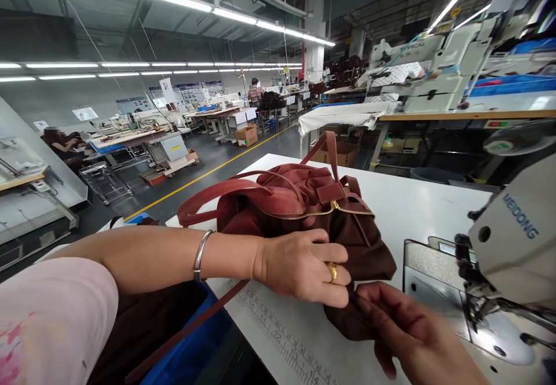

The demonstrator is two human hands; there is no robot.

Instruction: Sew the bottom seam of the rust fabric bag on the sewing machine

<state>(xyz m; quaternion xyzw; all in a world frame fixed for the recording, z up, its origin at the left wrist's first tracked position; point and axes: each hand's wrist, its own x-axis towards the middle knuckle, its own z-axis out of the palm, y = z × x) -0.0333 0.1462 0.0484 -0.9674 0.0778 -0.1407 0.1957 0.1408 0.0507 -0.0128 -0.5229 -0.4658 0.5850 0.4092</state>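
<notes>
A dark red fabric bag (286, 185) with straps and a gold zipper (304, 215) lies on the white table (417, 205). Reaching across its front, my left hand (308, 266) has a ring and curled fingers closed on the bag's dark brown cloth (369, 252). My right hand (408, 327) pinches a dark edge of the same cloth between thumb and fingers, just right of my left fingertips. The exact edge between the two hands is partly hidden.
A sewing machine (521, 228) stands close on the right, its metal plate beside my right hand. Below left, a blue bin (186, 344) holds dark cloth, with a strap hanging over it. Other machines and two people are farther back.
</notes>
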